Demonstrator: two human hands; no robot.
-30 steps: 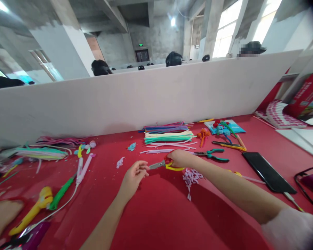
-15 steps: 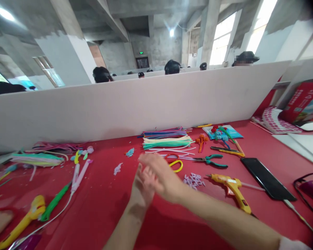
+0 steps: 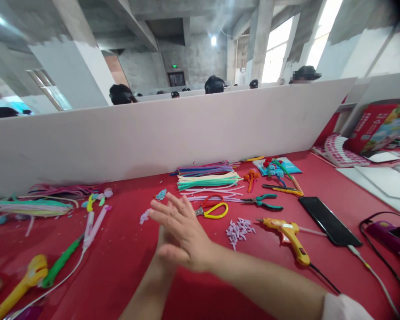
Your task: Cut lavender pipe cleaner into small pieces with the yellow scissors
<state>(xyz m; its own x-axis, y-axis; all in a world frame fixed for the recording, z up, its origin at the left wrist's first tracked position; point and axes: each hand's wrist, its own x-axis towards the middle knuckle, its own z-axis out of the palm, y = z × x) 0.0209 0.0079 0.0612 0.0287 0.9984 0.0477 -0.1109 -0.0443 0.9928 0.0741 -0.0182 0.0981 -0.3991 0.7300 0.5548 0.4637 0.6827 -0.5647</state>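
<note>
My right hand (image 3: pixel 183 235) is held over the red table with its fingers stretched out and slightly apart, and nothing shows in it. It lies across my left hand (image 3: pixel 164 240), which sits behind it; the left fingers are hidden, so I cannot tell what they hold. Just beyond the hands are scissors (image 3: pixel 216 210) with red and yellow handles. A pile of short lilac pieces (image 3: pixel 239 231) is to the right. Smaller lilac scraps (image 3: pixel 144 216) and blue scraps (image 3: pixel 161 194) lie past the fingertips.
Bundles of pipe cleaners (image 3: pixel 208 181) lie along the white partition (image 3: pixel 166 138). To the right are teal-handled pliers (image 3: pixel 268 202), a yellow glue gun (image 3: pixel 290 235) and a black phone (image 3: pixel 330 220) on a cable. Left are a green-handled tool (image 3: pixel 62 262) and a white-corded pink tool (image 3: pixel 96 226).
My right hand has swung left over my left hand, its fingers spreading wider and covering the left fingers. The view has turned slightly right, and more of the scissors shows.
</note>
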